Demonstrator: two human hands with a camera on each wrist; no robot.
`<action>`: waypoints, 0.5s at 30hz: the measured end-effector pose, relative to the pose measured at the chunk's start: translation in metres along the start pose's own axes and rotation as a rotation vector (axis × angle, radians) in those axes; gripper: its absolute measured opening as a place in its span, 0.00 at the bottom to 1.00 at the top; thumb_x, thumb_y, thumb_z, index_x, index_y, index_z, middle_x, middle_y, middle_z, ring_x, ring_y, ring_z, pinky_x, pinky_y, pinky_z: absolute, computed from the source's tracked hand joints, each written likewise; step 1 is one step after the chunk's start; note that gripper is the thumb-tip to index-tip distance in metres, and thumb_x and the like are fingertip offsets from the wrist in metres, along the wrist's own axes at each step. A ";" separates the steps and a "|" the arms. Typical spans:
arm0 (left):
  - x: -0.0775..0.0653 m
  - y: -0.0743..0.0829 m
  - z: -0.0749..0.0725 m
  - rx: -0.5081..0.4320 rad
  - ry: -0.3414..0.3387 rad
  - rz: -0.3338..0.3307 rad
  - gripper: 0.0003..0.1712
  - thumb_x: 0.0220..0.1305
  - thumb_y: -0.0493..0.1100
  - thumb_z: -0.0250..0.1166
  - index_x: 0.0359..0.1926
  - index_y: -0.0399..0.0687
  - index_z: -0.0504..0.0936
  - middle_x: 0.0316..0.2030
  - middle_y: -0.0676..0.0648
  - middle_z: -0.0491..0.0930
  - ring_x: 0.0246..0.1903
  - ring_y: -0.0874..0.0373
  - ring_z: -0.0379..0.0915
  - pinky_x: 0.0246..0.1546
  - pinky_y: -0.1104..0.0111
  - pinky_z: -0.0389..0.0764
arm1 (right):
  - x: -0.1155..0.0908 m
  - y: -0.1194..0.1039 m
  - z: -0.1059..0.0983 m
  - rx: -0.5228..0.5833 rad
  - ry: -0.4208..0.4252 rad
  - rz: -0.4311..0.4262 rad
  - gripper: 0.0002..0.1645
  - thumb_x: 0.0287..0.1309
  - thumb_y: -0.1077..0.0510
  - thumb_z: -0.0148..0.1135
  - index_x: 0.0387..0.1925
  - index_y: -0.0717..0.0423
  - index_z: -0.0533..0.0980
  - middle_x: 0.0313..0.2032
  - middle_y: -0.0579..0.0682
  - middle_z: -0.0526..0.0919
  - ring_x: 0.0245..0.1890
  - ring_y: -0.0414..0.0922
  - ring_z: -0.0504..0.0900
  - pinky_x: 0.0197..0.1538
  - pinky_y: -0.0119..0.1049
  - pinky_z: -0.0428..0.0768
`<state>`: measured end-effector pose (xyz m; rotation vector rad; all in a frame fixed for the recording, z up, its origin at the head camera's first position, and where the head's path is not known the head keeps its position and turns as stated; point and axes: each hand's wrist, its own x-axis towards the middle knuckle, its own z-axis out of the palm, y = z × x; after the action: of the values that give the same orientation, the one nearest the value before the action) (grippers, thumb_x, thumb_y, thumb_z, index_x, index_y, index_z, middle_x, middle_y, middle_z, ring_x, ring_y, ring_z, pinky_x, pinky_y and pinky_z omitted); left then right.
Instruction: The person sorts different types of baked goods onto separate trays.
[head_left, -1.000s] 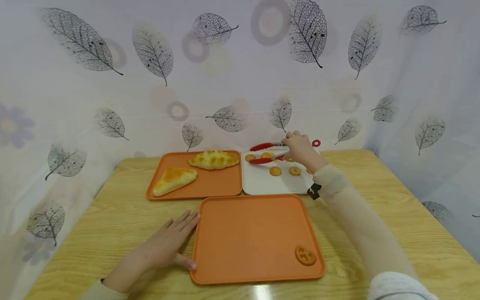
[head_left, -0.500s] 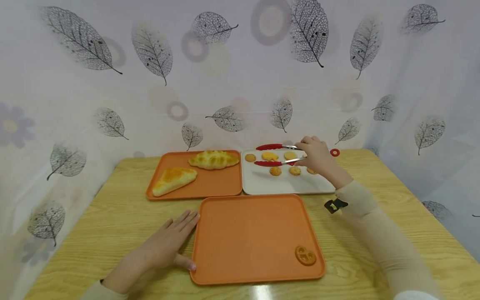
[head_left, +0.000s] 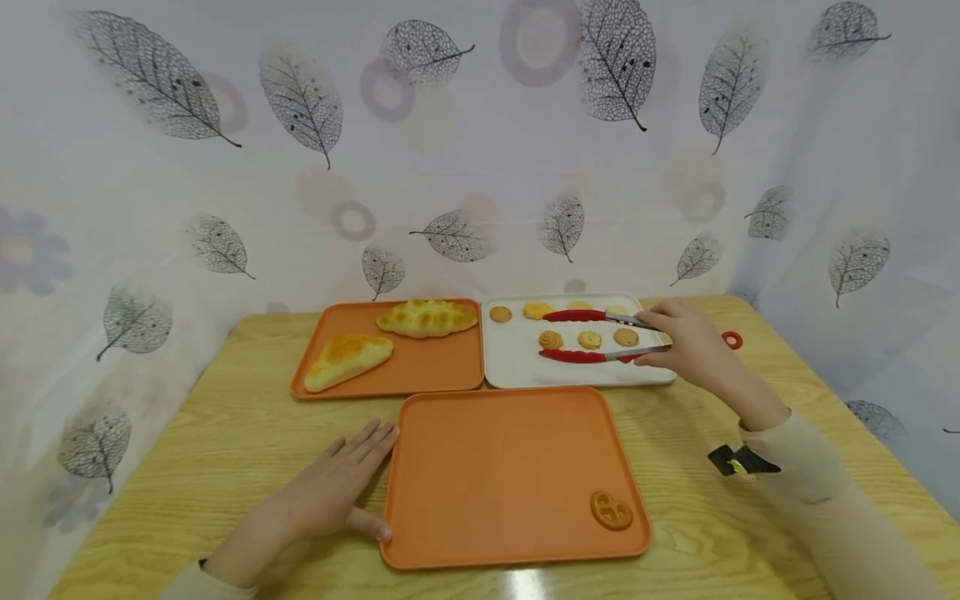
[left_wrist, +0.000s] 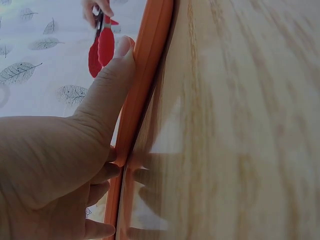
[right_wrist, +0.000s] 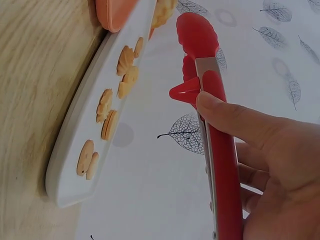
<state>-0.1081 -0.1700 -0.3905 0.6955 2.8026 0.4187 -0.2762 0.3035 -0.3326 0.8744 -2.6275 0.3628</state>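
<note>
My right hand (head_left: pixel 697 350) grips a pair of red-tipped metal tongs (head_left: pixel 577 316) above the white tray (head_left: pixel 510 358). The two tong arms are spread, with nothing pinched between their red tips. Several small cookies (head_left: pixel 590 340) lie in rows on that tray, partly overlapped by the tongs in the head view. In the right wrist view, thumb and fingers wrap the red handle (right_wrist: pixel 223 170). My left hand (head_left: pixel 322 496) lies with extended fingers along the left rim of the near orange tray (head_left: pixel 495 475). A pretzel (head_left: pixel 611 523) sits in that tray's lower right corner.
Behind on the left, another orange tray (head_left: pixel 427 371) carries a triangular bread (head_left: pixel 347 360) and a long ridged bread (head_left: pixel 427 319). It stands side by side with the white tray on the wooden table (head_left: pixel 225 433). A leaf-patterned cloth (head_left: pixel 480 167) hangs behind the table.
My right hand has moved right and nearer to me, carrying the tongs away from the white tray's left end. Their tips spread a little wider. My left hand has stayed put.
</note>
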 end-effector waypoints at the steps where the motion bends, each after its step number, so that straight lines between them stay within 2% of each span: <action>1: 0.000 -0.001 0.000 0.001 0.001 0.000 0.71 0.43 0.78 0.60 0.76 0.39 0.47 0.76 0.36 0.46 0.76 0.38 0.41 0.66 0.33 0.54 | -0.004 -0.001 -0.002 0.013 -0.001 0.003 0.37 0.38 0.56 0.80 0.52 0.67 0.78 0.43 0.62 0.79 0.41 0.58 0.77 0.41 0.53 0.76; 4: 0.001 -0.003 -0.002 0.003 0.003 0.002 0.71 0.43 0.79 0.60 0.76 0.39 0.47 0.76 0.37 0.46 0.76 0.38 0.41 0.66 0.32 0.54 | -0.017 -0.003 -0.007 0.031 0.005 -0.011 0.37 0.36 0.57 0.81 0.51 0.67 0.79 0.42 0.61 0.80 0.41 0.57 0.76 0.41 0.52 0.75; 9: 0.003 -0.007 -0.003 0.002 -0.001 0.005 0.71 0.43 0.78 0.60 0.76 0.39 0.47 0.76 0.36 0.46 0.76 0.38 0.41 0.65 0.32 0.54 | -0.036 -0.004 -0.014 0.030 0.028 -0.053 0.36 0.29 0.57 0.82 0.47 0.66 0.82 0.38 0.55 0.79 0.37 0.48 0.74 0.37 0.44 0.73; 15: 0.006 -0.012 -0.005 0.007 0.000 0.008 0.72 0.42 0.79 0.60 0.76 0.39 0.47 0.76 0.36 0.46 0.76 0.38 0.40 0.66 0.32 0.53 | -0.060 -0.004 -0.023 0.029 -0.027 -0.024 0.38 0.31 0.54 0.82 0.50 0.62 0.81 0.41 0.52 0.80 0.40 0.48 0.75 0.38 0.43 0.75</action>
<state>-0.1197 -0.1783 -0.3907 0.7081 2.8039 0.4100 -0.2233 0.3399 -0.3352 0.9262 -2.6405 0.3864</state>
